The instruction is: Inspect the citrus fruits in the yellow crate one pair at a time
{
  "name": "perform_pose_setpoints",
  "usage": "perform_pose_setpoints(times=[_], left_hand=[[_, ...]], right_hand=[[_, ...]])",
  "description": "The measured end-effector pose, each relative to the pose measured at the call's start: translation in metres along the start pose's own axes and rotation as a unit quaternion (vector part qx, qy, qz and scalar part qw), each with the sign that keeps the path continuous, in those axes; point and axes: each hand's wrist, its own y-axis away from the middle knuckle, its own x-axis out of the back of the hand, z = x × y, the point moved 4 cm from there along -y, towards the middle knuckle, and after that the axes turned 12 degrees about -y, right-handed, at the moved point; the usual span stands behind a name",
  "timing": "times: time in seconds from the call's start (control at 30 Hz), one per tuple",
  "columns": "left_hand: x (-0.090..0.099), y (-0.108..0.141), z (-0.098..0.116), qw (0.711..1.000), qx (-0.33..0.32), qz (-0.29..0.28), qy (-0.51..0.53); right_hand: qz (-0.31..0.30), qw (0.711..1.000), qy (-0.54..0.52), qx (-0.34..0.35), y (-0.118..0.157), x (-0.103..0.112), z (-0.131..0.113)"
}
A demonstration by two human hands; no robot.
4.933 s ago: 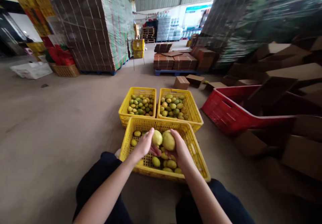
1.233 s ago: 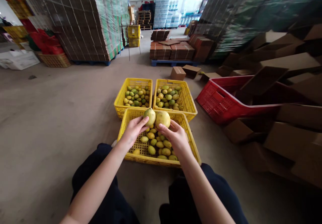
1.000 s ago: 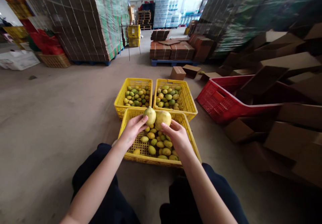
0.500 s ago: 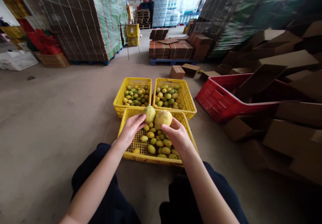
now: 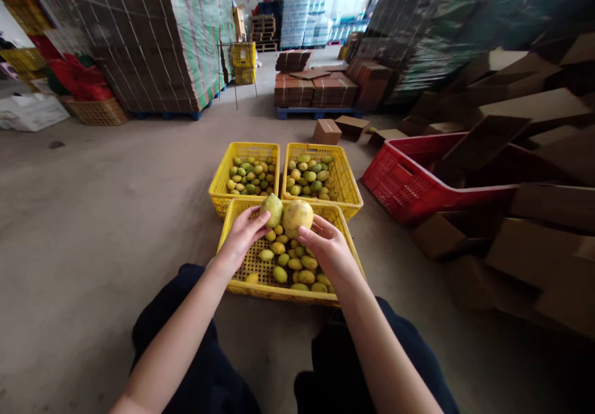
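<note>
My left hand [image 5: 245, 234] grips a green fruit [image 5: 272, 210], its thumb on the near side. A larger pale yellow fruit [image 5: 298, 217] is in my right hand [image 5: 331, 246]. The two fruits are held side by side above the near yellow crate [image 5: 283, 290]. Green and yellow fruits lie in that crate, mostly toward its middle and right, and its perforated floor shows at the left. Behind it stand a back left yellow crate [image 5: 212, 186] and a back right yellow crate [image 5: 356, 192], both holding many smaller-looking green and yellow fruits.
A red crate [image 5: 404, 184] with cardboard in it stands at the right, beside a heap of open cardboard boxes [image 5: 534, 253]. Farther back are a small closed box [image 5: 326, 132], flattened cardboard on a blue pallet [image 5: 320, 113] and tall wrapped stacks.
Both fruits have shifted slightly left, and the yellow one has turned a little in my right hand. My hands still hold them above the near crate.
</note>
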Motion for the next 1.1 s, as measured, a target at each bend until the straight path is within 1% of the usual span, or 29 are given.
perform_pose_setpoints(times=[0.2, 0.3, 0.43, 0.5, 0.57, 0.7, 0.8, 0.9, 1.0, 1.1], left_hand=[[-0.003, 0.001, -0.001, 1.000, 0.001, -0.029, -0.004], [-0.002, 0.002, -0.003, 1.000, 0.001, -0.028, -0.013], [-0.003, 0.002, -0.003, 0.998, -0.011, -0.048, -0.037], [-0.003, 0.002, -0.002, 0.998, -0.011, -0.046, -0.028], [-0.003, 0.002, -0.001, 0.999, 0.002, -0.044, -0.009], [-0.002, 0.002, 0.000, 0.998, 0.019, -0.059, 0.005], [0.000, 0.002, -0.002, 0.997, 0.024, -0.071, -0.007], [0.001, 0.002, -0.003, 0.998, 0.032, -0.058, 0.004], [0.002, 0.002, -0.003, 0.998, 0.040, -0.028, 0.030], [0.001, 0.003, -0.003, 0.998, 0.046, -0.019, 0.038]], right_hand=[[-0.004, 1.000, -0.010, -0.001, 0.002, -0.001, 0.000], [-0.005, 1.000, 0.018, 0.011, 0.003, -0.003, 0.003], [0.005, 0.999, 0.046, 0.016, 0.002, -0.005, 0.007], [0.008, 1.000, 0.030, 0.001, 0.000, -0.005, 0.008], [0.009, 1.000, 0.013, -0.014, -0.002, -0.003, 0.010], [0.031, 0.998, -0.035, -0.031, -0.006, 0.002, 0.013], [0.007, 0.997, -0.066, -0.048, -0.007, 0.002, 0.015], [-0.020, 0.995, -0.077, -0.057, -0.007, -0.002, 0.013], [-0.019, 0.994, -0.095, -0.056, -0.008, -0.004, 0.011], [-0.013, 0.993, -0.106, -0.058, -0.010, -0.003, 0.014]])
